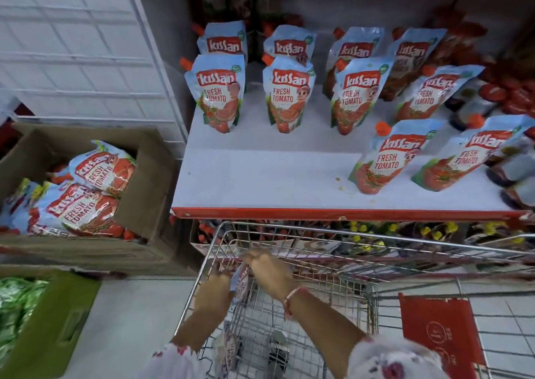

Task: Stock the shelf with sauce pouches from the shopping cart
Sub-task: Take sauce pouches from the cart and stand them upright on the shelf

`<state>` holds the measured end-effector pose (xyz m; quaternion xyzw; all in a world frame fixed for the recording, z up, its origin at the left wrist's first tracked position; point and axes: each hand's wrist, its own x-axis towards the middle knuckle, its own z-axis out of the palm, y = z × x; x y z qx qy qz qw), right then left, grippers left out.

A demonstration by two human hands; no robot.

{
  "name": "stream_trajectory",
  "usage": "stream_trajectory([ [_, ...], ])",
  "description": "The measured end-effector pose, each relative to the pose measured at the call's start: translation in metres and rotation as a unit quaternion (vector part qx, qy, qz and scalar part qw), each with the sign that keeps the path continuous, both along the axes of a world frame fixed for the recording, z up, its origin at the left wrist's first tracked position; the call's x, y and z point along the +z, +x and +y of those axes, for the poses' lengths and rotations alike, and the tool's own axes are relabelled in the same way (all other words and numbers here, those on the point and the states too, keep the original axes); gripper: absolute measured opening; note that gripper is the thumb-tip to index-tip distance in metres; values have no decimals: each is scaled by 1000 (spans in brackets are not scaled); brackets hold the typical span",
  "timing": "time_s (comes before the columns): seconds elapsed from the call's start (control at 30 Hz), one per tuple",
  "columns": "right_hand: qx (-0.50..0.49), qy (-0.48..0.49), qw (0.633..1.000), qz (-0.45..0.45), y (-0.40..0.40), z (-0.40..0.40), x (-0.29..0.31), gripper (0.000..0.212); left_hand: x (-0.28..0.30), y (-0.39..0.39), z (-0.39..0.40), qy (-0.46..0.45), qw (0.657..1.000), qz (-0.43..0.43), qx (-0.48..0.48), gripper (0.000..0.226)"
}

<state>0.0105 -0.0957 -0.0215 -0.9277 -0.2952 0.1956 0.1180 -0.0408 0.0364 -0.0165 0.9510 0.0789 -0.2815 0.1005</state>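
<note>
Both hands grip a blue-and-red sauce pouch (241, 283) inside the cart (289, 233).

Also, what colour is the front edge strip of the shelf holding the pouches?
Red, under a white top; the shelf edge shows clearly in the head view, just above the cart.

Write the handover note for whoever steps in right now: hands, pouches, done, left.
Left hand and right hand: both down in the shopping cart, closed together on one sauce pouch.
Shelf: ten pouches standing, in rows toward the back and right; the front left is bare.
Cart: at least one more pouch lies at the bottom.
Cardboard box at left holds more pouches.
Done: shelf partly stocked.
Left: lift out the held pouch, stand it in the gap, then continue.
</note>
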Motion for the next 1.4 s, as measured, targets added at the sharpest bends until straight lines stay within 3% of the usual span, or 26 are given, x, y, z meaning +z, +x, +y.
stream_trajectory([
  [0.13, 50, -48, 997, -20, 4, 10, -15, 49, -20, -5, 2, -4, 999, 30, 10, 28],
  [0.33, 51, -109, 992, -26, 8, 9, -10, 26, -25, -9, 1, -48, 998, -17, 25, 25],
  [0.5, 37, -111, 993, -30, -2, -8, 1, 28, -15, -12, 5, -85, 993, -66, 44, 24],
  [0.63, 18, -54, 998, -31, -11, -24, 25, 36, 4, -23, 12, -143, 982, -115, 43, 25],
  [0.87, -39, 89, 987, -126, -29, -55, 91, 34, 69, -26, 17, -266, 936, -227, 33, 24],
  [1.17, -132, 294, 918, -233, -15, -77, 197, 18, 176, 0, 12, -437, 836, -324, 64, 32],
  [1.3, -155, 368, 883, -246, 4, -84, 235, 13, 218, 25, 3, -458, 804, -378, 36, 31],
  [1.4, -169, 383, 866, -274, 20, -89, 251, 12, 239, 49, -3, -437, 801, -409, 10, 29],
])
